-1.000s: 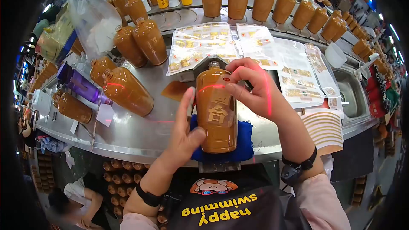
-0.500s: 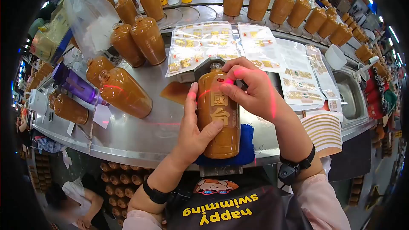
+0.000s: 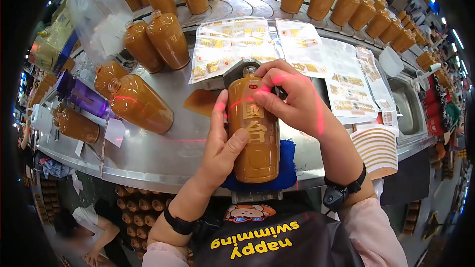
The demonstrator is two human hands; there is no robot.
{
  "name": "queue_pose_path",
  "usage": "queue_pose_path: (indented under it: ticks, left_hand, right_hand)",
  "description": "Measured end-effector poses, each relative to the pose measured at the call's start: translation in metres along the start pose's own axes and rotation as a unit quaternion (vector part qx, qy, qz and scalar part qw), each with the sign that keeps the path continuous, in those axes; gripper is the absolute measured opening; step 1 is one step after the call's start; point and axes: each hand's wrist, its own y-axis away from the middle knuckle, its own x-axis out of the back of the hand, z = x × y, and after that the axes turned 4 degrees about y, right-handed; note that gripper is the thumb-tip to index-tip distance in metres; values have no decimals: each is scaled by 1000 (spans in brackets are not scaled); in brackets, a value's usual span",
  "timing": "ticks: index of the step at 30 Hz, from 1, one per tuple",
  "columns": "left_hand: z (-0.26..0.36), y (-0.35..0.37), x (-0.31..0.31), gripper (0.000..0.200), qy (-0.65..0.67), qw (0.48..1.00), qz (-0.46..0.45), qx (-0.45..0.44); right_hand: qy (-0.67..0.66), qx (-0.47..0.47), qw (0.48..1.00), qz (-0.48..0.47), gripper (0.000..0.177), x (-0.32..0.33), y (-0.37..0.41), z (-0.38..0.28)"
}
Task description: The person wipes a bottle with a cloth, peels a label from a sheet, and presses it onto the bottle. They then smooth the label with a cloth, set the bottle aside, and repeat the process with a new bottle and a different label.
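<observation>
A brown glossy bottle (image 3: 256, 160) with gold characters and a small red mark lies in front of me, its neck pointing away, on a blue cloth (image 3: 288, 168). Around its left side is my left hand (image 3: 222, 146), thumb on the front near the lower character. My right hand (image 3: 284, 94) is at the bottle's upper right, thumb and index finger pinched beside the red mark; anything between those fingertips is too small to make out. Red laser lines cross the bottle and my right hand. Beyond the neck is a dark angular holder (image 3: 232, 75).
Sticker sheets (image 3: 232, 47) lie past the bottle, with more (image 3: 349, 84) to the right. Brown bottles (image 3: 143, 104) and a purple bottle (image 3: 86, 98) stand or lean at left. A conveyor (image 3: 232, 9) carries bottles behind; a sink (image 3: 408, 104) is at right. A person (image 3: 91, 232) sits at lower left.
The bottles on the conveyor have shifted to the right. My left thumb has slid slightly left on the bottle; my right hand stays by the red mark. The view has moved slightly.
</observation>
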Motion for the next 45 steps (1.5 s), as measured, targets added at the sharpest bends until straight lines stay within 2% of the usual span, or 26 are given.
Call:
queue_pose_path:
  ticks: [11,20,28,29,32,33,36,37,40,45]
  left_hand:
    - [5,1,-5,83,-13,1000,2,20]
    - [4,0,-4,86,-36,999,-7,0]
    - [3,1,-3,84,-32,999,-6,3]
    - [3,1,-3,84,-32,999,-8,6]
    - [4,1,-5,84,-19,1000,-7,18]
    - [3,1,-4,83,-8,1000,-5,14]
    - [-1,1,-1,83,4,1000,0,6]
    - [-1,1,-2,82,-8,1000,-1,5]
    - [0,1,-3,82,-18,1000,1,10]
    - [3,1,-5,81,-28,1000,6,7]
  right_hand:
    - [-2,5,1000,7,17,-1,1,2]
    - [-4,-9,1000,5,17,-1,2,0]
    - [3,15,1000,11,17,-2,3,8]
    - [8,24,1000,15,19,-1,4,10]
    - [-120,-157,978,62,33,4,23,4]
    - [-136,-171,976,24,51,6,33,9]
    - [-215,-181,960,4,61,-5,62,6]
    - [-262,-193,946,-5,73,-10,67,5]
    - [-223,-144,964,14,75,-22,69,8]
    - [-237,-157,959,0,80,-20,67,6]
